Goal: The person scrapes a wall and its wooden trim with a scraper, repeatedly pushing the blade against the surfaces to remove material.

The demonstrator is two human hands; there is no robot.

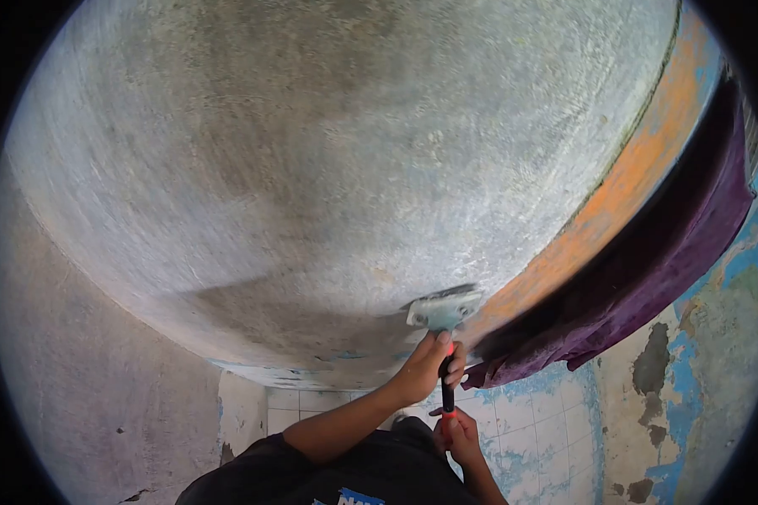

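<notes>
A scraper [443,312] with a wide, pale head and a black-and-red handle rests its blade edge at the lower part of a grey, scraped wall [354,194]. My left hand [423,368] is wrapped round the upper handle, just below the head. Lower down, my right hand [458,433] grips the red end of the same handle. The head casts a dark shadow on the wall to its left. Whether the blade touches the wall is hard to tell.
An orange painted strip [598,219] borders the wall on the right. Beside it hangs a purple cloth [648,295]. Below are floor tiles [531,421] with blue flakes. Another wall [691,396] at the right has peeling blue paint.
</notes>
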